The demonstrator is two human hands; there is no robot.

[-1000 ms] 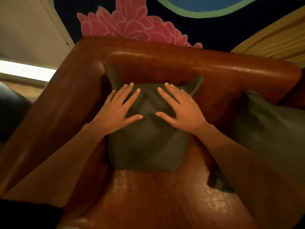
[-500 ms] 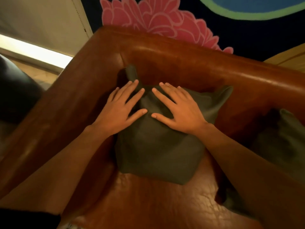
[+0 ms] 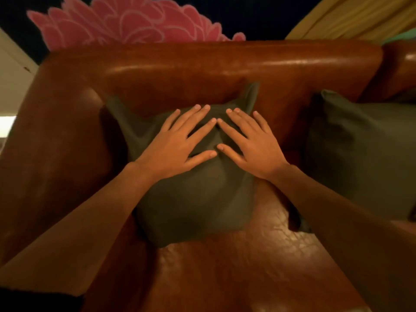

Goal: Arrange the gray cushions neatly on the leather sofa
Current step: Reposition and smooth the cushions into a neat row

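Hands drawn closer, index tips touching | left hand, right hand flat, fingers spread, gripping nothing, on gray cushion | leather sofa

Dim, warm light. Behind the seating, a dark wall mural with a large pink flower outlined in paler pink. Upper right: yellow-gold banded area, a sliver of green beside it. Far left: pale cream panel, bright white strip of light below it.
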